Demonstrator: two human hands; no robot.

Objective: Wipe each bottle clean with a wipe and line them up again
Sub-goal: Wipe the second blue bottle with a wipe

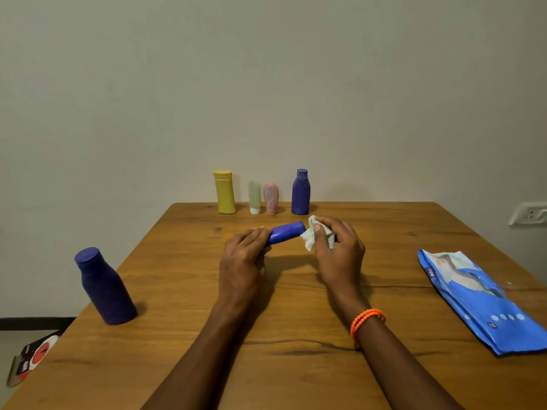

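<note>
Six bottles in all: four stand at the bench's (pixel 296 365) far edge, a yellow bottle (pixel 225 193), green tube (pixel 254 197), pink tube (pixel 271 198) and dark blue bottle (pixel 300 193); a second dark blue bottle (pixel 104 287) leans near the left edge. My left grip (pixel 241 261) curls round a smooth blue bottle (pixel 286 232), level above mid-bench. My right grip (pixel 337 247) pinches a crumpled white wipe (pixel 313 236) against its end. One glossy wipe pack (pixel 479 300) lies by the right edge.

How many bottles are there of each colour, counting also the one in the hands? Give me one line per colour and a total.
Blue bottles: 3 (held bottle, back row, near left)
Yellow bottle: 1
Green tube: 1
Pink tube: 1
Total: 6
</note>
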